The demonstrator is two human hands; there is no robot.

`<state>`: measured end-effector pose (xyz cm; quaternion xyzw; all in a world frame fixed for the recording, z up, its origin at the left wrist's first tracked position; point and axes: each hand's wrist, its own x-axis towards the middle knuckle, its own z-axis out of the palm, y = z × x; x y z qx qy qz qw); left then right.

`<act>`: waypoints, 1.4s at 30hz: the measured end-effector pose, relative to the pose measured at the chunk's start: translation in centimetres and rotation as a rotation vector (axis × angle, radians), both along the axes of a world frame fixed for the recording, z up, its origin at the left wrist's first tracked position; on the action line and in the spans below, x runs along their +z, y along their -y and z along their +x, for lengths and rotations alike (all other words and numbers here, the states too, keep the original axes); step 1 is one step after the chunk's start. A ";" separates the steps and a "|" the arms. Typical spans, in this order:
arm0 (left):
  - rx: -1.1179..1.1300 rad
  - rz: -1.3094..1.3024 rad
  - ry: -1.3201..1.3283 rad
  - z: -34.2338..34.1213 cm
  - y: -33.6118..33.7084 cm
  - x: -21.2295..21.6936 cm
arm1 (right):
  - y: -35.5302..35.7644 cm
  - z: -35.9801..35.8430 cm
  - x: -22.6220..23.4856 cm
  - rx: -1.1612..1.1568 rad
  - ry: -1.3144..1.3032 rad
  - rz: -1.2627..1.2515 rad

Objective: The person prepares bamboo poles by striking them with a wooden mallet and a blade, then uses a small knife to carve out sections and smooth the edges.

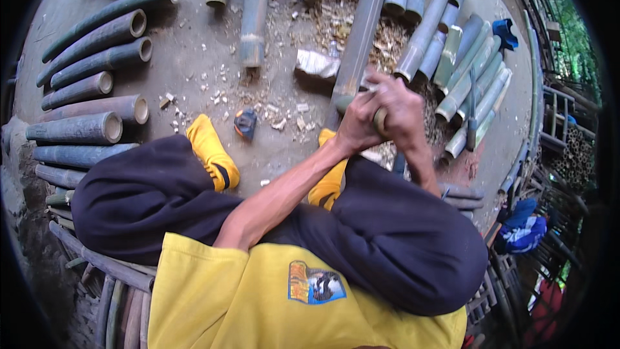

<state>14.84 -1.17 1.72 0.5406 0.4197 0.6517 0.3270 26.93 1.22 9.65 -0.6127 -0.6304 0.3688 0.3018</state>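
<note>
I squat over a long grey-green bamboo pole [359, 32] that runs from the top of the view down to my hands. My left hand [356, 128] and my right hand [402, 111] are clasped close together at the pole's near end. Between them shows a short round wooden handle [380, 119], gripped by both hands. What the handle belongs to is hidden under my fingers. My yellow shoes [210, 152] rest on the ground on either side.
Cut bamboo tubes [97, 129] lie in a row at the left, and more poles [465, 77] at the right and top. Wood chips [323, 26] litter the grey ground. A small dark object [245, 123] lies by my left shoe. A metal rack [562, 136] stands far right.
</note>
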 end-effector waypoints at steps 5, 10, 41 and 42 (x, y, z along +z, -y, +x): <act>-0.146 -0.012 -0.180 2.8 -0.6 0.1 | 7.2 4.8 -5.2 -0.558 0.045 0.164; -0.191 -0.058 -0.399 5.8 -1.3 -0.5 | 13.2 6.6 -5.1 -0.513 0.067 -0.043; -0.239 -0.029 -0.320 2.9 -1.6 -0.9 | 15.1 8.7 -4.5 -0.426 0.113 -0.069; -0.241 -0.019 -0.251 1.7 -1.5 -0.9 | 16.7 9.1 -5.9 -0.429 0.125 -0.112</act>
